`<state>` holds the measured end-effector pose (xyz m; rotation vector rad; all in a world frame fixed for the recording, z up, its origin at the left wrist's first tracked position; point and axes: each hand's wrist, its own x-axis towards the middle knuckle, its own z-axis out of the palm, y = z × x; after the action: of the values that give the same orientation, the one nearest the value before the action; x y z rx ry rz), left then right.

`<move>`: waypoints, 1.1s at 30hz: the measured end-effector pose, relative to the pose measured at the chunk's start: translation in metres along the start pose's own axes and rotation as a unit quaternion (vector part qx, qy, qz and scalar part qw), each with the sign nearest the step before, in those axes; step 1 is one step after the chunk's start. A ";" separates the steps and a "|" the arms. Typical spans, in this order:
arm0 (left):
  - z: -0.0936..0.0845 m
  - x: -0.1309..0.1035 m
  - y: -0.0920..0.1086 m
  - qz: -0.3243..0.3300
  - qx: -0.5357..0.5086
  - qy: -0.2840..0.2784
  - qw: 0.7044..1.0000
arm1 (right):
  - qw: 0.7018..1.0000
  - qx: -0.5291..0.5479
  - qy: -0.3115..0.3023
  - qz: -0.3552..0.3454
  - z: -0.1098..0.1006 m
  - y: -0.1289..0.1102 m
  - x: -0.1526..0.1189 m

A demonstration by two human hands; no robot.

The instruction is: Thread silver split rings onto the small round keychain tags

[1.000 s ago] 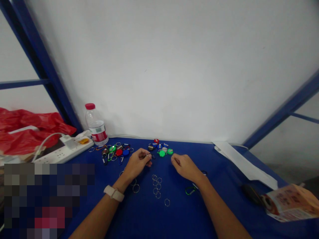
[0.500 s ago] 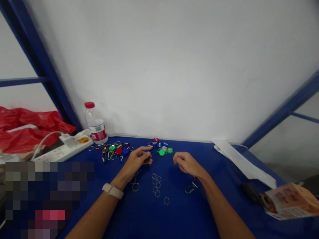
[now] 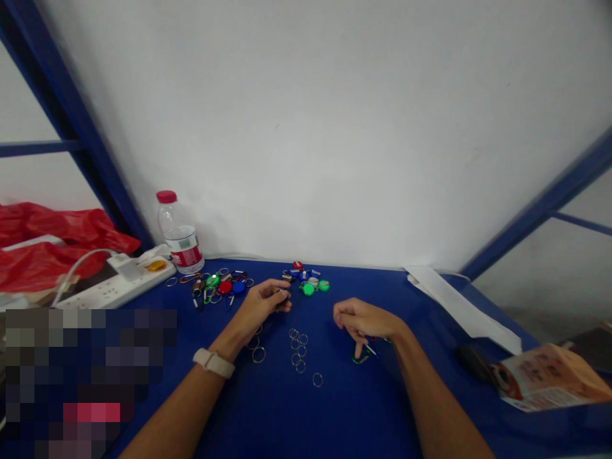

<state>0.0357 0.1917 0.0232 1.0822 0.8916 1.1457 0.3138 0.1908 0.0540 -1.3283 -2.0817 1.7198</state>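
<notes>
My left hand [image 3: 270, 299] is pinched at the middle of the blue table, round something small and dark that I cannot make out. Just beyond its fingertips lie several round key reels, among them a green one [image 3: 308, 289] and a red one [image 3: 297, 265]. To the right, my right hand [image 3: 359, 320] bends down over a few carabiners [image 3: 367, 352], one finger reaching a green one; what its curled fingers hold, if anything, is hidden. Loose metal rings [image 3: 301, 350] lie between the hands, and more rings [image 3: 259, 355] sit beside my left wrist.
Another pile of reels and carabiners [image 3: 225, 287] lies at the left, near a bottle [image 3: 183, 242] and a white power strip [image 3: 109, 292]. At right are white paper [image 3: 461, 305], a dark object [image 3: 473, 364] and an orange-and-white packet [image 3: 549, 377]. A wall [image 3: 335, 159] stands behind.
My right hand has lowered toward the carabiners, with a finger extended down to them. My left hand stays pinched in nearly the same place. The view has shifted slightly.
</notes>
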 end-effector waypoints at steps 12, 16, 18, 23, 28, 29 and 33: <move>-0.004 0.004 -0.008 0.008 -0.007 0.003 1.000 | 0.979 0.043 0.148 -0.131 0.003 -0.007 0.005; 0.000 0.002 -0.005 -0.005 -0.037 0.017 0.999 | 0.984 -0.029 0.143 -0.105 0.003 -0.005 0.006; 0.002 0.000 -0.002 -0.013 -0.050 0.018 0.999 | 0.983 -0.054 0.140 -0.106 0.004 -0.006 0.006; 0.003 -0.004 0.003 -0.018 -0.060 0.008 0.998 | 0.980 -0.089 0.133 -0.118 0.007 -0.008 0.005; -0.001 -0.003 -0.003 0.017 -0.025 -0.015 0.999 | 0.982 -0.107 0.121 -0.101 0.009 -0.008 0.005; -0.001 -0.002 -0.004 0.023 -0.014 -0.018 0.999 | 0.982 -0.109 0.117 -0.098 0.009 -0.007 0.005; -0.004 0.001 -0.008 0.024 0.017 -0.019 0.999 | 0.971 -0.115 0.174 -0.113 0.010 -0.006 0.007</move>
<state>0.0340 0.1935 0.0147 1.1543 0.8614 1.1499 0.3006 0.1888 0.0524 -1.2784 -2.1659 1.0922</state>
